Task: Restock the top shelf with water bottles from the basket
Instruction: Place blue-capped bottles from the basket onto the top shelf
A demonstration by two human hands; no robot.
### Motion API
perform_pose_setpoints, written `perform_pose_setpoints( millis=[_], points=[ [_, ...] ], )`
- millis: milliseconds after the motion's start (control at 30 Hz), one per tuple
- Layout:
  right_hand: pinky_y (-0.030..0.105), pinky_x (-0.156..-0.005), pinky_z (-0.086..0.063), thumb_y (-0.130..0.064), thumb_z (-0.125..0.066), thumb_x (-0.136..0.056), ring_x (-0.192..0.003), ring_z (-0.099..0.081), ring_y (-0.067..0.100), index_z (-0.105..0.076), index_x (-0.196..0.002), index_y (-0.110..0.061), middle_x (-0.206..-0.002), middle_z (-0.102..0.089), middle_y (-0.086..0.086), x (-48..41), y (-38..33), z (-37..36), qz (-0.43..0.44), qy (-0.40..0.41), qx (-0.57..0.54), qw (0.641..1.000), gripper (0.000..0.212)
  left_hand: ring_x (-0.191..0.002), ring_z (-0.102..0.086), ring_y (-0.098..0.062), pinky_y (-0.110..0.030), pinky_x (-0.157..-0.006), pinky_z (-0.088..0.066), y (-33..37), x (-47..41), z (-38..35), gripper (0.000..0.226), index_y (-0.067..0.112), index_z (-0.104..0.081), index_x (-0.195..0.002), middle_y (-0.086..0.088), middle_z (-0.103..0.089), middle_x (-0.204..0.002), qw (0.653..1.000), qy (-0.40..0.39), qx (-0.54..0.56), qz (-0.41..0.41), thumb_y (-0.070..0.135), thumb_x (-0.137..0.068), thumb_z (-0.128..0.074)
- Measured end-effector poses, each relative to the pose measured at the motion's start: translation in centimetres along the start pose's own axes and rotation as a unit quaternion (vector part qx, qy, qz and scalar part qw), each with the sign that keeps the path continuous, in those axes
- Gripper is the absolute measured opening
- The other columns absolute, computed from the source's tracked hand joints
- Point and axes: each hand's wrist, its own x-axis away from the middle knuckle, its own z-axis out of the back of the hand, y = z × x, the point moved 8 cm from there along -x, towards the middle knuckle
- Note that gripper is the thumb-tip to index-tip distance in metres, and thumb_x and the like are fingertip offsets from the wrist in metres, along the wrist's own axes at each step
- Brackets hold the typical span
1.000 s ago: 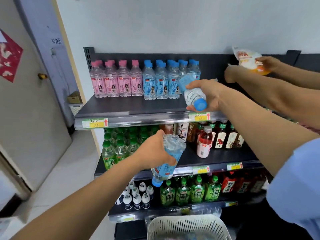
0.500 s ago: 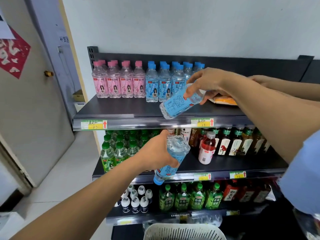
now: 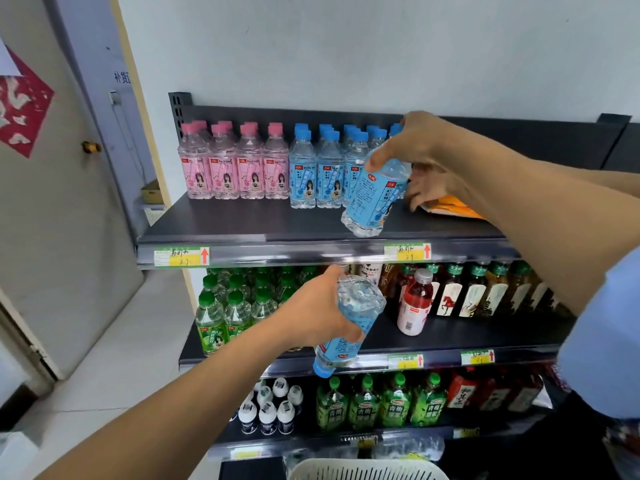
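While left hand [image 3: 311, 313] still grips inverted bottle [image 3: 358, 306], right hand [image 3: 420, 147] grips tilted bottle [image 3: 372, 199], now lower.

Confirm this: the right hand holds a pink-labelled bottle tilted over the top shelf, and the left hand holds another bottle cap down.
Wrong on one point: the head view shows the bottle in the right hand has a blue label, not pink. It is tilted over the top shelf, and the left hand holds another bottle cap down.

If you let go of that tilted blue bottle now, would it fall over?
Probably, yes: the blue bottle leans with only its base edge near the top shelf. It looks full, so likely heavyish. Its round body could roll.
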Motion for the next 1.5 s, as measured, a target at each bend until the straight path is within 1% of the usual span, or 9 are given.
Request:
perform_pose_setpoints(
  millis=[133,367,767,900,1033,1100,1267,1367,1500],
  points=[
    [0.025,-0.05,-0.04,-0.033,-0.082,-0.067,-0.085,-0.051,0.02,-0.043,-0.123,-0.009,-0.109,-0.051,0.007,-0.3,-1.1,0.9,0.032,0.044,0.038,0.998,0.072,-0.095,-0.062,-0.021,-0.039,-0.079,-0.057,0.4,-0.4,0.1,0.08,0.014,-0.036,-0.126,-0.003,-0.061,-0.11,1.0,0.006,-0.005,-0.005,0.019,-0.061,-0.083],
    [0.033,-0.074,-0.044,-0.037,-0.076,-0.07,-0.106,-0.055,0.026,-0.035,-0.135,-0.009,-0.123,-0.054,0.007,-1.7,-1.1,0.2,0.054,0.128,0.116,0.983,0.082,-0.091,-0.062,-0.02,-0.036,-0.075,-0.056,1.5,-0.9,1.1,0.064,0.018,-0.04,-0.111,-0.001,-0.061,-0.102,0.999,0.03,0.001,-0.021,0.017,-0.063,-0.082],
    [0.034,-0.073,-0.041,-0.045,-0.069,-0.081,-0.117,-0.054,0.031,-0.032,-0.14,-0.004,-0.13,-0.054,0.012,-6.7,0.9,-3.2,0.02,0.138,0.187,0.972,0.08,-0.085,-0.064,-0.017,-0.033,-0.065,-0.057,1.4,-2.0,2.5,0.062,0.023,-0.038,-0.107,0.001,-0.063,-0.099,0.999,0.043,0.003,-0.011,0.016,-0.064,-0.082],
    [0.04,-0.091,-0.047,-0.06,-0.067,-0.075,-0.124,-0.049,0.034,-0.015,-0.149,-0.003,-0.146,-0.04,0.014,-7.7,1.9,-3.5,-0.022,0.047,0.146,0.988,0.106,-0.079,-0.061,-0.015,-0.025,-0.056,-0.049,1.5,-2.5,3.2,0.061,0.021,-0.039,-0.107,0.001,-0.062,-0.097,0.998,0.054,0.012,-0.009,0.016,-0.064,-0.082],
    [0.034,-0.095,-0.048,-0.033,-0.072,-0.082,-0.106,-0.052,0.024,-0.044,-0.129,-0.01,-0.14,-0.042,0.01,-7.7,4.5,-4.7,-0.105,-0.11,0.018,0.988,0.059,-0.084,-0.064,-0.016,-0.03,-0.066,-0.055,1.6,-2.9,3.5,0.062,0.02,-0.041,-0.109,0.001,-0.063,-0.097,0.998,0.059,0.016,-0.005,0.016,-0.064,-0.083],
    [0.03,-0.084,-0.05,-0.017,-0.073,-0.08,-0.099,-0.052,0.021,-0.049,-0.125,-0.009,-0.133,-0.049,0.007,-8.1,6.3,-5.9,-0.113,-0.128,-0.019,0.985,0.052,-0.083,-0.063,-0.013,-0.027,-0.065,-0.054,1.9,-3.1,3.3,0.061,0.019,-0.042,-0.109,0.002,-0.062,-0.096,0.998,0.054,0.02,-0.006,0.015,-0.064,-0.082],
    [0.027,-0.056,-0.04,-0.014,-0.083,-0.069,-0.071,-0.05,0.016,-0.054,-0.122,-0.007,-0.119,-0.064,0.011,-8.9,8.1,-7.5,-0.065,-0.072,-0.115,0.989,0.061,-0.086,-0.065,-0.015,-0.037,-0.073,-0.058,2.1,-3.7,2.5,0.061,0.019,-0.042,-0.108,0.001,-0.064,-0.098,0.999,0.041,0.019,0.0,0.015,-0.063,-0.083],
    [0.033,-0.074,-0.048,-0.022,-0.083,-0.07,-0.095,-0.057,0.026,-0.047,-0.128,0.003,-0.115,-0.059,0.01,-9.4,8.6,-6.6,-0.051,-0.002,-0.098,0.994,0.073,-0.087,-0.065,-0.016,-0.039,-0.076,-0.058,2.3,-4.0,2.4,0.06,0.019,-0.042,-0.106,0.001,-0.065,-0.097,0.999,0.042,0.017,0.001,0.015,-0.063,-0.083],
    [0.03,-0.081,-0.052,-0.022,-0.078,-0.078,-0.093,-0.06,0.024,-0.047,-0.127,0.002,-0.109,-0.06,0.013,-10.5,10.9,-5.4,-0.076,0.078,-0.071,0.991,0.063,-0.085,-0.065,-0.016,-0.036,-0.072,-0.057,2.4,-4.3,2.7,0.058,0.019,-0.043,-0.104,0.002,-0.063,-0.093,0.998,0.057,0.017,0.002,0.016,-0.062,-0.083]
  ],
)
